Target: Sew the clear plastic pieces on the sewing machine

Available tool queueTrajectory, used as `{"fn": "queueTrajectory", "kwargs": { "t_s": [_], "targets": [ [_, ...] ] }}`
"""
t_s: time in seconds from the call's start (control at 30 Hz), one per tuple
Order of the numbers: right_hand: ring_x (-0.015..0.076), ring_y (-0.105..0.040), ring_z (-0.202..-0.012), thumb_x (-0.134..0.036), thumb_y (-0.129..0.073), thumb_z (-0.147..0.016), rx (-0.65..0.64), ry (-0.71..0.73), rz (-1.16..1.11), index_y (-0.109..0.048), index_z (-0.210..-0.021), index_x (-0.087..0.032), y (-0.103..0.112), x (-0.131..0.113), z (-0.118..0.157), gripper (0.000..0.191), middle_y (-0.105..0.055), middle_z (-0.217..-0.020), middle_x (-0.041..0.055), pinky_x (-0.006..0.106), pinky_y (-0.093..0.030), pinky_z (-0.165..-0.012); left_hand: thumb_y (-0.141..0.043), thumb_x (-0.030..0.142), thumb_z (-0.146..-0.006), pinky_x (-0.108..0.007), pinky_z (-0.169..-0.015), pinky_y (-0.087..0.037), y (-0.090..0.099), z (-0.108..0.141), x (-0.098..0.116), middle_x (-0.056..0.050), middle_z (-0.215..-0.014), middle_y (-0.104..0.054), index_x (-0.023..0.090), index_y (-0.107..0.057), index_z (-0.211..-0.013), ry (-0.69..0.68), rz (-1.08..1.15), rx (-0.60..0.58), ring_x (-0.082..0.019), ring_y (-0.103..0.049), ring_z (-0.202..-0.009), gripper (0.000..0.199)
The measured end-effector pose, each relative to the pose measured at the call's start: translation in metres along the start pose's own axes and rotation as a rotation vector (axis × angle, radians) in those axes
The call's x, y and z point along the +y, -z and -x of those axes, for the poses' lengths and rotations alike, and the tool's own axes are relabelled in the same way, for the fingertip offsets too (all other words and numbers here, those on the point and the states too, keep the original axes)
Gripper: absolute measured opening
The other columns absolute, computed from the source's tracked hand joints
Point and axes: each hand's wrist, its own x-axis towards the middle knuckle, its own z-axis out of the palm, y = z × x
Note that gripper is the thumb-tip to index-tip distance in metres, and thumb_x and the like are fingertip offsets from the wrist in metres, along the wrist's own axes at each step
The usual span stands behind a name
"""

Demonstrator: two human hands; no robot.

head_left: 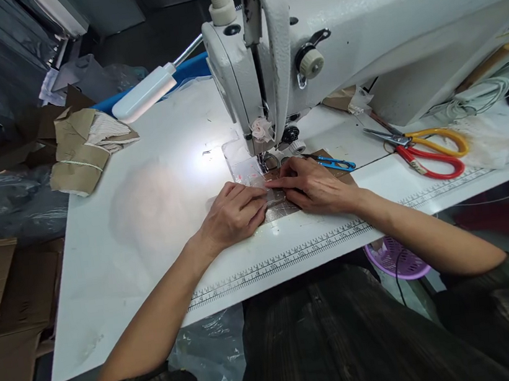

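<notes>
A thin, sheer white fabric [248, 172] lies under the presser foot [262, 163] of a white sewing machine [240, 80]. My left hand [237, 213] rests at its left side, fingers bent together and pressing on the fabric edge. From the right, my right hand [312, 184] reaches in with its index finger stretched toward the left fingertips and the others curled at the fabric. Fingertips hide just how much cloth is pinched. Blue thread snips [338, 162] lie right behind my right hand, on a brown board [349, 177].
Scissors [436, 148] with red and yellow handles lie to the right. A lamp [145, 93] lights the white table [107, 278]. At its far left sits a tied brown paper bundle [78, 152]. A printed ruler [274, 267] runs along the front edge, above a purple basket [402, 261].
</notes>
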Motion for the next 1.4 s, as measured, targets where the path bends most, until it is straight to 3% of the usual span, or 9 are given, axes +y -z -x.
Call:
{"fn": "queueTrajectory", "kwargs": {
  "t_s": [0.33,0.63,0.8,1.03,1.13,1.23,1.4],
  "targets": [
    [0.0258,-0.054,-0.1,-0.018,-0.047,-0.094,0.016,0.019,-0.019,-0.069,-0.128,-0.023,0.0,0.001,0.0,0.041,-0.06,-0.109,0.0128,0.044,-0.047,-0.088,-0.061,0.015,-0.092,-0.032,-0.068,-0.049,0.001,-0.001,-0.002,-0.005,-0.095,-0.077,0.017,-0.07,-0.089,-0.023,-0.044,-0.015,-0.014,-0.065,-0.073,0.009],
    [0.0197,-0.061,-0.09,-0.013,-0.044,-0.091,0.008,-0.034,-0.171,-0.07,-0.128,-0.019,0.015,-0.002,0.001,0.045,-0.064,-0.102,0.0104,0.036,-0.05,-0.086,-0.061,0.014,-0.091,-0.033,-0.067,-0.05,-0.002,0.001,-0.002,-0.005,-0.095,-0.076,0.016,-0.069,-0.09,-0.042,-0.083,0.003,-0.015,-0.065,-0.072,0.008],
    [0.0233,-0.059,-0.1,-0.019,-0.049,-0.092,-0.076,0.015,-0.08,-0.071,-0.126,-0.027,0.012,-0.006,0.006,0.041,-0.063,-0.109,0.0106,0.041,-0.047,-0.089,-0.061,0.016,-0.092,-0.032,-0.066,-0.049,-0.002,0.002,-0.001,-0.004,-0.095,-0.077,0.017,-0.069,-0.087,-0.017,-0.075,-0.002,-0.014,-0.064,-0.071,0.009],
    [0.028,-0.055,-0.105,-0.022,-0.047,-0.095,-0.098,0.037,0.105,-0.071,-0.125,-0.029,0.01,-0.014,0.007,0.039,-0.063,-0.111,0.0126,0.045,-0.042,-0.086,-0.059,0.016,-0.092,-0.035,-0.072,-0.047,-0.001,0.002,0.001,-0.004,-0.098,-0.077,0.017,-0.07,-0.089,-0.003,-0.069,-0.03,-0.015,-0.064,-0.074,0.011],
    [0.0271,-0.055,-0.105,-0.021,-0.048,-0.095,-0.086,0.042,0.109,-0.073,-0.121,-0.03,0.011,-0.016,0.006,0.038,-0.063,-0.111,0.0116,0.045,-0.042,-0.086,-0.06,0.033,-0.092,-0.042,-0.079,-0.044,0.008,0.001,-0.001,-0.006,-0.104,-0.076,0.019,-0.069,-0.096,0.011,-0.067,-0.076,-0.02,-0.065,-0.083,0.017],
    [0.0266,-0.055,-0.105,-0.02,-0.048,-0.094,-0.08,0.052,0.093,-0.074,-0.119,-0.03,0.012,-0.016,0.005,0.037,-0.063,-0.11,0.0112,0.046,-0.042,-0.088,-0.061,0.057,-0.087,-0.045,-0.08,-0.041,0.018,-0.001,-0.008,-0.007,-0.111,-0.074,0.021,-0.068,-0.103,0.048,-0.091,-0.087,-0.025,-0.063,-0.088,0.04],
    [0.0275,-0.055,-0.104,-0.02,-0.049,-0.093,-0.069,0.06,0.079,-0.075,-0.117,-0.028,0.013,-0.017,0.004,0.036,-0.063,-0.109,0.0121,0.047,-0.043,-0.087,-0.054,0.06,-0.091,-0.041,-0.072,-0.04,0.02,-0.001,-0.022,-0.01,-0.116,-0.072,0.018,-0.065,-0.111,0.059,-0.089,-0.167,-0.023,-0.058,-0.083,0.048]
  ]
}}
